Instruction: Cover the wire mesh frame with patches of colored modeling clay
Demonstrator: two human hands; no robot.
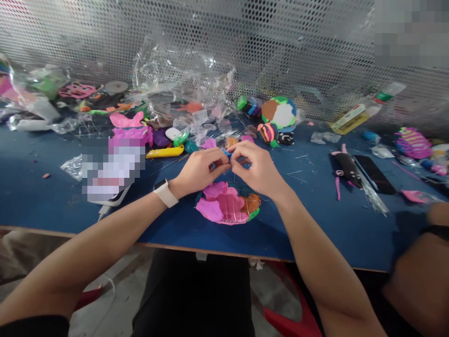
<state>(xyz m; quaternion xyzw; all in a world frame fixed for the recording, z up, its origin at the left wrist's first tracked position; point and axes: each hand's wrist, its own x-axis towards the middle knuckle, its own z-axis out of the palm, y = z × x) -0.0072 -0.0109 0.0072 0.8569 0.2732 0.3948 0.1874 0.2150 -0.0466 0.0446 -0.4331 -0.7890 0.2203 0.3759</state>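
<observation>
My left hand (200, 169) and my right hand (255, 166) meet above the blue table (49, 196), fingers pinched together on a small blue clay piece (226, 153). A white watch (166, 192) sits on my left wrist. Just below the hands lies a flat pink clay lump with an orange and green part (227, 204), wrapped in clear film.
Crumpled clear plastic (182, 79) and several colourful clay shapes lie along the back by a perforated metal wall. A yellow ridged tool (164, 152), a black clay figure (345, 168) and a dark phone (373, 173) rest on the table. Another person's arm (421, 271) shows at the right.
</observation>
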